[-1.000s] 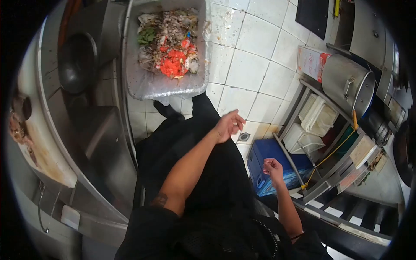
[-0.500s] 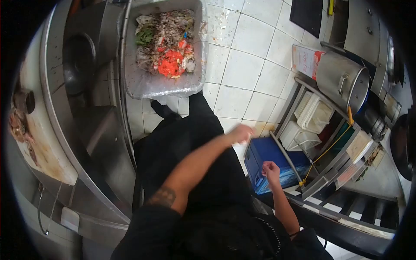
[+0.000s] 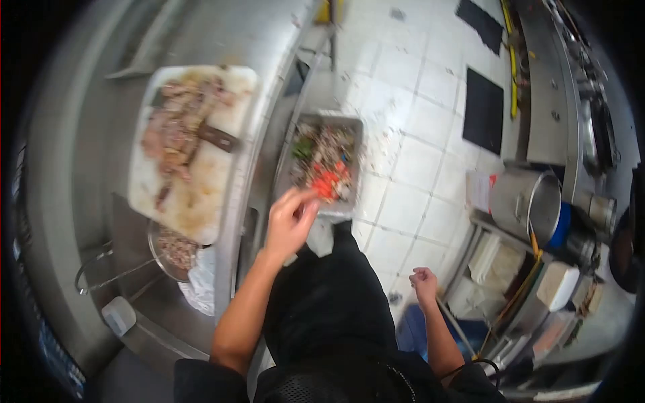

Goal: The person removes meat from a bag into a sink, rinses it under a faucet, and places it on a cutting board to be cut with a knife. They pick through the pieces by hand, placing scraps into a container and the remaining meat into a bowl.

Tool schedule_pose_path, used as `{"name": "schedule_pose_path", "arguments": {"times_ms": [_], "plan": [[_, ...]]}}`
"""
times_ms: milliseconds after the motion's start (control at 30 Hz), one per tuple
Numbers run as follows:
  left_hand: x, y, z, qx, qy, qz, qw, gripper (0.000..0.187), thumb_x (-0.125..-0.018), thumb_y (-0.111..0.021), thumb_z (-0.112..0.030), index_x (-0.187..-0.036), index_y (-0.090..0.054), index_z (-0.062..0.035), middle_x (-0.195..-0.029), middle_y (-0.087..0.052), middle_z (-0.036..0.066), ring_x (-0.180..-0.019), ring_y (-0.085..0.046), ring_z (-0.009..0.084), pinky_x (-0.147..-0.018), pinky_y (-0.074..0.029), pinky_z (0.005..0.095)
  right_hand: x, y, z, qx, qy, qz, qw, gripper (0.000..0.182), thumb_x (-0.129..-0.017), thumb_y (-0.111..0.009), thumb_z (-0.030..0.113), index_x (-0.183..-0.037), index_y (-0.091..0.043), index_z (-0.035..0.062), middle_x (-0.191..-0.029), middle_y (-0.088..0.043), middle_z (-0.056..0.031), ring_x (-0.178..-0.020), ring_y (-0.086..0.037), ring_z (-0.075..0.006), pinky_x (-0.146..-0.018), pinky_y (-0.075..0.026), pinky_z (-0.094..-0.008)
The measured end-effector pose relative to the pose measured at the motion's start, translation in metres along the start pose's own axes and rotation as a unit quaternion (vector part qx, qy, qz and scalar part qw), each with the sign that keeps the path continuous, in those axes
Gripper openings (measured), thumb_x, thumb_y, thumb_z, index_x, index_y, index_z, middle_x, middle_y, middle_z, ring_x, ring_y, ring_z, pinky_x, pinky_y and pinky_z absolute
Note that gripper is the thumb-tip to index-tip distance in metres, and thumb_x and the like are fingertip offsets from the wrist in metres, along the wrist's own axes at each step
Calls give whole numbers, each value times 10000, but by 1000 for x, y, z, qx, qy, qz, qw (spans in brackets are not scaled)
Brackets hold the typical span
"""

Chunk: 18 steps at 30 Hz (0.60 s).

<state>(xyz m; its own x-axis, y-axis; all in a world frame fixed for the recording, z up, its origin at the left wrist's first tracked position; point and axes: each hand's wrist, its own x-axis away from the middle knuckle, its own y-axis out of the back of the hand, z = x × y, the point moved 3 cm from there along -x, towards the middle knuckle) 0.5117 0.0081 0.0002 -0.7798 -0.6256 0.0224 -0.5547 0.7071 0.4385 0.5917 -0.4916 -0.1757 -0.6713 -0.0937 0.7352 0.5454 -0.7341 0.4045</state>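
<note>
My left hand (image 3: 289,223) is over the near left side of a lined grey bin (image 3: 346,209) holding food scraps with bright red pieces. Its fingers are bent, the thumb stands apart from them, and I see nothing held. Low on the right, my right hand (image 3: 423,285) is in the air with fingers curled in and nothing visible in them. To the left lies a white cutting board (image 3: 201,201) with chopped meat (image 3: 178,121) and a wide-bladed cleaver (image 3: 216,138). The picture is slightly blurred.
A metal counter (image 3: 282,33) and sink run along the left, with a bowl of chopped pieces (image 3: 176,252) beneath the board's near edge. On the right stand a large steel pot (image 3: 521,198), a rack with white containers (image 3: 494,258) and a blue box (image 3: 413,329). Black mats (image 3: 484,107) lie on the tiles.
The view has swung left, bringing the cutting board and meat into full sight. My left hand has moved from near the blue box to over the bin's edge. My right hand stays curled.
</note>
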Motion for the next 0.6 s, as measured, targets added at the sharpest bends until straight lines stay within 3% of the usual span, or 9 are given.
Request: {"name": "schedule_pose_path", "arguments": {"times_ms": [67,200,267,300,367,433,467,533,600], "plan": [[43,61,-37,-40,-44,-95,994,149,-899,-720,10,-1047,-735,21,-839,-645,102,-712,-609,167,-641,-477,280,-13,-25,102,70,177,1,982,256,-833,-719,-42,-1079,-689,22,-753,-578,39,-700,-564,-58,-631,-462,-227],[159,166,-45,-102,38,-298,948,134,-936,-694,5,-1064,-728,18,-841,-639,56,-732,-586,119,-643,-461,256,-7,-69,259,32,277,119,953,488,-799,-732,-45,-1278,-660,20,-959,-699,-63,-888,-666,-148,-767,-537,-287],[218,207,-33,-90,71,-405,907,115,-954,-684,-9,-1059,-724,19,-852,-640,40,-742,-579,107,-644,-458,254,24,-97,333,154,511,58,843,744,-785,-742,-40,-1493,-536,64,-1330,-668,-169,-1190,-650,-281,-967,-544,-394],[249,225,-24,-64,105,-474,872,103,-973,-674,-23,-1053,-721,21,-863,-642,25,-753,-572,95,-645,-456,251,24,-99,349,257,502,87,821,917,-777,-753,-35,-1609,-396,114,-1580,-488,-194,-1401,-516,-358,-1105,-475,-468],[304,247,4,-14,141,-572,808,103,-988,-666,-40,-1055,-721,15,-855,-633,4,-720,-542,78,-621,-434,244,14,-110,364,238,507,124,819,858,-785,-768,-11,-1575,-453,101,-1527,-548,-198,-1340,-580,-342,-1043,-522,-443],[343,255,0,111,186,-643,734,126,-1005,-662,-73,-1093,-717,-2,-831,-622,-26,-630,-469,39,-556,-376,226,17,-121,376,159,317,202,913,765,-798,-783,46,-1517,-523,55,-1471,-601,-206,-1291,-630,-340,-994,-553,-430],[352,258,5,112,189,-650,727,126,-1005,-662,-73,-1093,-717,-2,-831,-622,-26,-630,-469,39,-556,-376,226,20,-135,379,166,320,208,909,765,-798,-783,46,-1517,-523,55,-1471,-601,-206,-1291,-630,-340,-994,-553,-430],[358,269,19,138,181,-679,698,156,-1002,-669,-84,-1136,-713,-18,-808,-620,-33,-593,-432,23,-531,-349,219,33,-149,379,273,434,182,839,651,-826,-769,80,-1446,-586,6,-1381,-667,-201,-1214,-677,-312,-950,-574,-409],[370,280,43,149,184,-656,717,168,-1000,-671,-88,-1150,-713,-26,-861,-640,-25,-619,-459,27,-539,-362,218,107,-175,413,254,447,252,820,616,-846,-759,85,-1430,-593,-16,-1348,-688,-192,-1191,-677,-275,-984,-554,-387]]}}
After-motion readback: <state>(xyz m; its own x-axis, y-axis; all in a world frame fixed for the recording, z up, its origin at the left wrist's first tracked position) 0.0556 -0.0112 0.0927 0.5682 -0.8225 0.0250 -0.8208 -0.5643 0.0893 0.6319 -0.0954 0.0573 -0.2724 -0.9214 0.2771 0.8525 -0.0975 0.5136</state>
